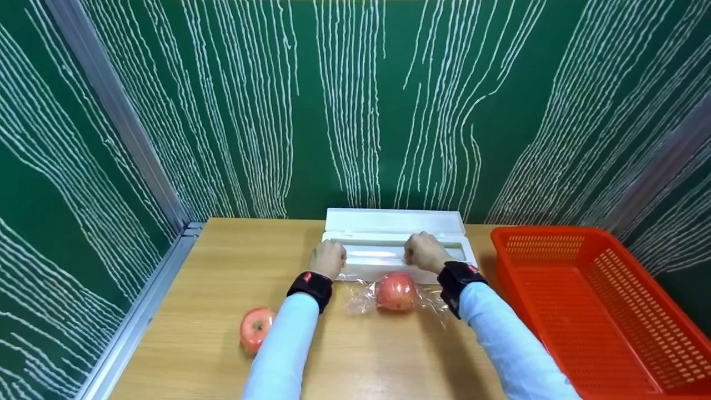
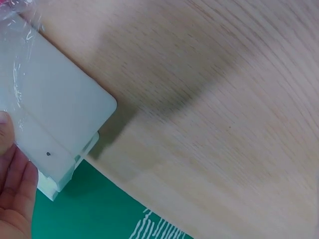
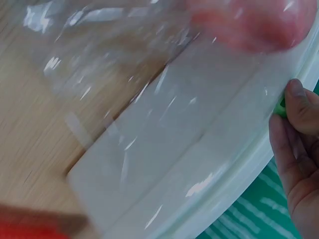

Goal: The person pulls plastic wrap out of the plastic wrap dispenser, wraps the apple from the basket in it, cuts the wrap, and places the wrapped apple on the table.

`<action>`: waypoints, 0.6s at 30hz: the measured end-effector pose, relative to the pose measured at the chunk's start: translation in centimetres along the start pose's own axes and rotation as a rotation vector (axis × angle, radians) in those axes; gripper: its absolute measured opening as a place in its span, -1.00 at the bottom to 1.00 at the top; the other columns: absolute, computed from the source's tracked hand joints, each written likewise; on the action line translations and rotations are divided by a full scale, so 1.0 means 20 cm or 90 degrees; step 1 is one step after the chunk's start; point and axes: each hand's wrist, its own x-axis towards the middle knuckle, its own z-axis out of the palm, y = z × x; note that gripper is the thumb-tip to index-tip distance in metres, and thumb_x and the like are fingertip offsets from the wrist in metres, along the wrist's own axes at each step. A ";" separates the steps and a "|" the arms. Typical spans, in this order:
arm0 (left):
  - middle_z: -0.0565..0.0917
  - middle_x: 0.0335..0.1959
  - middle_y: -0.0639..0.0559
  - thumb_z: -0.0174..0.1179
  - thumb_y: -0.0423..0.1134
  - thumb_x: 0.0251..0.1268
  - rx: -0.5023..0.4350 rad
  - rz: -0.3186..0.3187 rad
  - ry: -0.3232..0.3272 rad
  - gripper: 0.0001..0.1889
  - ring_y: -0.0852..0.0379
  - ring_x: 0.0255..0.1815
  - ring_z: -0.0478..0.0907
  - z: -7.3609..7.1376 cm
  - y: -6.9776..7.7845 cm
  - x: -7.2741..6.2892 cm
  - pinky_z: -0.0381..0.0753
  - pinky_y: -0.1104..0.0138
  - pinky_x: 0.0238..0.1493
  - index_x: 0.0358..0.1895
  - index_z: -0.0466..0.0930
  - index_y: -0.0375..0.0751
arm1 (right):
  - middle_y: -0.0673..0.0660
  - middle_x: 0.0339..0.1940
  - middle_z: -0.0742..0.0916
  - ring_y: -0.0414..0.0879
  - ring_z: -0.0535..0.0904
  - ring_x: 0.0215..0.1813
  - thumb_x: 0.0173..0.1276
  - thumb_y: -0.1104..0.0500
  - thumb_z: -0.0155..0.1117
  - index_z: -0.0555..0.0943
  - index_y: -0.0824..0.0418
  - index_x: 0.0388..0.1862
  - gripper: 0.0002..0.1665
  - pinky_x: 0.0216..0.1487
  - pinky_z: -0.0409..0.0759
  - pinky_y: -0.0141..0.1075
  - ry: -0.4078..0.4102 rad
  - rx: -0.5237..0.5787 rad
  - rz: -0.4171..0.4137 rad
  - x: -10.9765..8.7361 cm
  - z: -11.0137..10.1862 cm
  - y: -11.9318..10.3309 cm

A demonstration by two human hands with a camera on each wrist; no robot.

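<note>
An open white cling film box (image 1: 394, 218) lies at the back of the table, its lid raised. Clear cling film (image 1: 361, 297) comes over its front edge, around a red apple (image 1: 395, 291) in front of it. At the box's left end, my left hand (image 1: 328, 259) pinches the film between thumb and curled fingers; the fingertips are partly cut off in the left wrist view. Right of the box's middle, my right hand (image 1: 426, 253) pinches a small green slider (image 3: 281, 107) at the box edge, mostly hidden by the fingers. A second apple (image 1: 256, 329) sits beside my left forearm.
An orange-red plastic basket (image 1: 547, 311) stands at the right, close to my right forearm. Green walls (image 1: 344, 111) with white streaks rise behind the table (image 1: 244, 250) and along both sides. A metal rail (image 1: 139, 311) runs down the left side.
</note>
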 end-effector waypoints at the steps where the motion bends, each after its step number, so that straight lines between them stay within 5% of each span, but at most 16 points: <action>1: 0.65 -0.54 -0.08 0.14 -0.49 -0.14 -0.003 0.001 0.002 -0.84 -0.03 -0.49 0.57 0.00 0.00 0.00 0.59 0.20 -0.52 -0.69 0.64 -0.20 | 0.08 -0.62 0.68 -0.10 0.55 -0.51 -0.15 0.49 0.17 0.64 0.19 -0.72 -0.77 -0.42 0.58 -0.26 0.000 -0.011 0.024 -0.02 -0.01 0.02; 6: 0.65 -0.54 -0.09 0.14 -0.51 -0.14 -0.015 -0.010 0.015 -0.82 -0.04 -0.50 0.57 0.00 0.01 0.00 0.60 0.21 -0.51 -0.70 0.63 -0.21 | 0.08 -0.53 0.67 -0.09 0.50 -0.44 0.00 0.47 0.21 0.64 0.23 -0.63 -0.81 -0.38 0.55 -0.26 -0.032 -0.027 0.138 -0.09 -0.06 0.06; 18: 0.63 -0.58 -0.05 0.15 -0.51 -0.15 -0.016 0.002 0.012 -0.82 0.01 -0.51 0.54 0.01 0.03 -0.01 0.56 0.21 -0.48 -0.73 0.60 -0.20 | 0.03 -0.64 0.62 -0.13 0.43 -0.52 -0.11 0.48 0.22 0.60 0.21 -0.71 -0.80 -0.43 0.46 -0.33 0.008 -0.044 0.095 -0.16 -0.08 0.12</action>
